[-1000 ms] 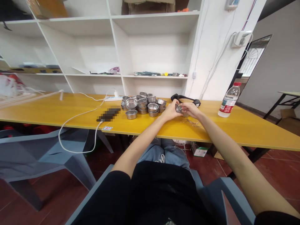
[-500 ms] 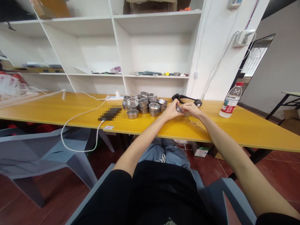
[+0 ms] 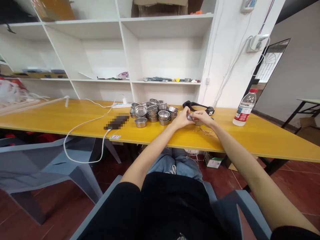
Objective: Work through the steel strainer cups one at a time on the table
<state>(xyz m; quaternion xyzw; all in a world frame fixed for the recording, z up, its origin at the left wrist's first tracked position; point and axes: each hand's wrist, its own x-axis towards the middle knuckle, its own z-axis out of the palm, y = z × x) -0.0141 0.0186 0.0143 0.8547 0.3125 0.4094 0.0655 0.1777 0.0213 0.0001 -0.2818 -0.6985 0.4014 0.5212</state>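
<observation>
My left hand [image 3: 183,119] is closed around a small round metal cup [image 3: 189,116], tilted on its side above the table. My right hand [image 3: 203,117] meets it from the other side, fingertips pinched at the cup's edge; the fingers hide part of it. Below the hands, another metal cup [image 3: 198,122] is partly covered. Thin wire rings [image 3: 206,131] lie under my right wrist. To the left of my hands stands a heap of perforated metal cups [image 3: 152,110], several of them stacked.
Behind my hands lies a black strap-like device [image 3: 198,106]. A water bottle [image 3: 244,108] with a red cap stands at the right. A white cable [image 3: 75,126] loops over the table's front edge at left, near a pixelated dark object [image 3: 117,122]. White shelves [image 3: 165,50] rise behind.
The view has shifted very slightly. Both hands stay at the same spot with the metal cup between them; its tilt looks nearly the same.
</observation>
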